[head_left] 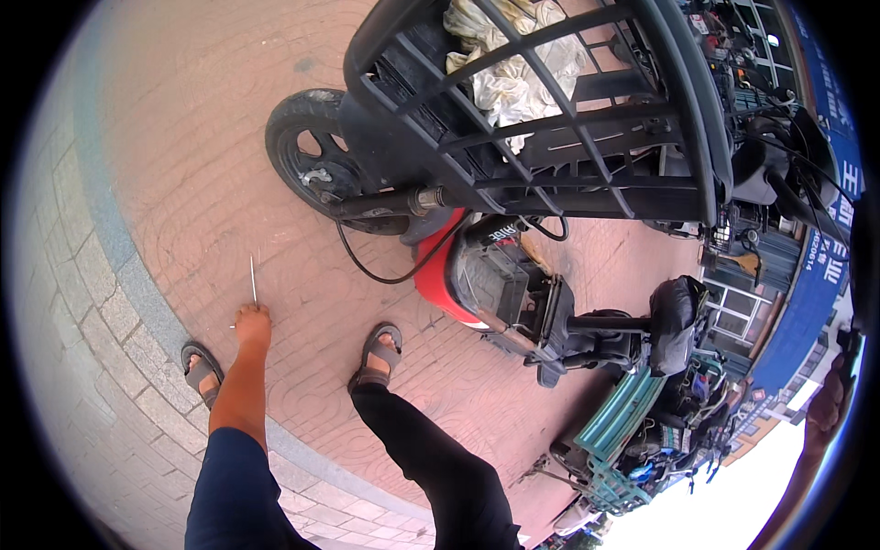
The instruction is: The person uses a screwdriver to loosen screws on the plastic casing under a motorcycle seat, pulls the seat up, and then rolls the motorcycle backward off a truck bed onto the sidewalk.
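My left hand is closed round a thin silver metal rod, held low over the paving with my sandaled feet on either side. In front of me stands a red and black electric scooter with a black front wheel and a large black plastic basket holding a crumpled whitish cloth. A black cable loops by the wheel. My right hand is raised at the far right rim of the view, dim and partly hidden, its grip unclear.
Reddish patterned paving meets grey tiles on the left. A green bench and several parked bikes are at the lower right. A dark scooter and a shopfront with blue signboards stand beyond on the right.
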Available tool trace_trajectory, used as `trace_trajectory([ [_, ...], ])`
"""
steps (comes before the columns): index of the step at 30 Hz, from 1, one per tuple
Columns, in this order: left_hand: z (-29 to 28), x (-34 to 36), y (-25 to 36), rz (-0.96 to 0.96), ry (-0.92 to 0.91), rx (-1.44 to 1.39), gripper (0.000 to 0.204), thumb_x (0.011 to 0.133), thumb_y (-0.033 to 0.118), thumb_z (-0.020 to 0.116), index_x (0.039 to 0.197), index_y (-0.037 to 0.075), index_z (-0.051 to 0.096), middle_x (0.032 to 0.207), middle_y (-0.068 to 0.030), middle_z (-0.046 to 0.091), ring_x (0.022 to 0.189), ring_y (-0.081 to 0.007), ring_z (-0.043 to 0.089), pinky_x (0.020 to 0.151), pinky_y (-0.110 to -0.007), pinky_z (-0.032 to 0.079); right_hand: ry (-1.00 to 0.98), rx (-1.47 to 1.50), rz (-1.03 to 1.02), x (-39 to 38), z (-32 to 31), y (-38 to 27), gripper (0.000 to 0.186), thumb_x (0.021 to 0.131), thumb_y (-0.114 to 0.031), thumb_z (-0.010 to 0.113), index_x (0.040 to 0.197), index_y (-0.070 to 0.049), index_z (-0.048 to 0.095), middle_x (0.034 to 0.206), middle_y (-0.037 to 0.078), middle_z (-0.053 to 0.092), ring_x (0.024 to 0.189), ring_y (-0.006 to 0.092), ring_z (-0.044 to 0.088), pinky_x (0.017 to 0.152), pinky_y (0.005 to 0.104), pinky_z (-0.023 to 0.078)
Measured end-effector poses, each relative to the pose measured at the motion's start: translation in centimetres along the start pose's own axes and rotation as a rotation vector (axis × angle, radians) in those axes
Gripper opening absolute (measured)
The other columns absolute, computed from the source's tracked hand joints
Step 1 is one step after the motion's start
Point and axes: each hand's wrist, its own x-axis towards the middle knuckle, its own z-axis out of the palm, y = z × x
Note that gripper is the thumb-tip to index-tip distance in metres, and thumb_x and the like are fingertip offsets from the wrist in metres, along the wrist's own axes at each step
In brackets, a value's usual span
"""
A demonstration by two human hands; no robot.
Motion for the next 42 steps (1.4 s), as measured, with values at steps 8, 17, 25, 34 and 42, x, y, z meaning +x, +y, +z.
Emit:
trace_trajectory([
  [8, -10.5, -10.8, 8.2, -0.028, -0.038, -0.819, 0.03, 0.081, 0.014, 0.073, 0.109, 0.006, 0.064, 0.102, -0.024, 0.067, 0.092, -0.0422, 0.069, 0.083, -0.05, 0.056, -0.051, 0.036, -0.022, -2.6, -3.6, -2.6, 0.045, 0.118, -0.027, 0.041, 0.15, 0.006, 0.036, 0.087, 0.006, 0.049, 0.052, 0.0089, 0.047, 0.045, 0.028, 0.04],
  [17, -39.8, -28.8, 15.1, 0.138, -0.187, -1.178, 0.027, 0.086, 0.013, 0.079, 0.107, 0.004, 0.065, 0.093, -0.0105, 0.062, 0.077, -0.019, 0.06, 0.073, -0.033, 0.051, 0.045, -0.01, -0.038, -3.2, 4.0, -1.3, 0.05, 0.107, -0.031, 0.063, 0.132, 0.011, 0.055, 0.087, 0.006, 0.059, 0.057, 0.0073, 0.052, 0.049, 0.023, 0.041],
  [25, -67.1, -44.3, 19.7, 0.416, -0.114, -1.042, 0.025, 0.086, 0.009, 0.076, 0.11, 0.001, 0.073, 0.149, -0.0356, 0.057, 0.079, -0.0177, 0.067, 0.075, -0.032, 0.055, 0.02, -0.046, 0.004, -7.4, 5.6, -1.9, 0.037, 0.105, -0.035, 0.066, 0.113, 0.0, 0.06, 0.083, 0.003, 0.064, 0.062, 0.009, 0.059, 0.054, 0.0259, 0.047],
  [34, -81.3, -50.1, 26.4, 0.487, -0.546, -1.387, 0.034, 0.108, 0.029, 0.058, 0.132, 0.004, 0.061, 0.1, -0.0101, 0.072, 0.08, -0.0202, 0.073, 0.063, -0.03, 0.052, 0.158, -0.074, -0.087, -9.7, 12.0, 0.5, 0.05, 0.1, -0.044, 0.065, 0.117, 0.003, 0.063, 0.092, 0.019, 0.075, 0.08, 0.0327, 0.075, 0.078, 0.0446, 0.056],
  [42, -85.8, -49.3, 28.4, 0.37, -0.529, -1.74, 0.061, 0.107, 0.063, 0.048, 0.13, 0.007, 0.059, 0.114, -0.0077, 0.069, 0.092, -0.0248, 0.073, 0.076, -0.04, 0.059, -0.002, -0.329, -0.046, -12.4, 13.6, -0.3, 0.062, 0.106, -0.052, 0.056, 0.122, 0.007, 0.053, 0.092, 0.026, 0.072, 0.089, 0.0416, 0.074, 0.081, 0.0478, 0.057],
])
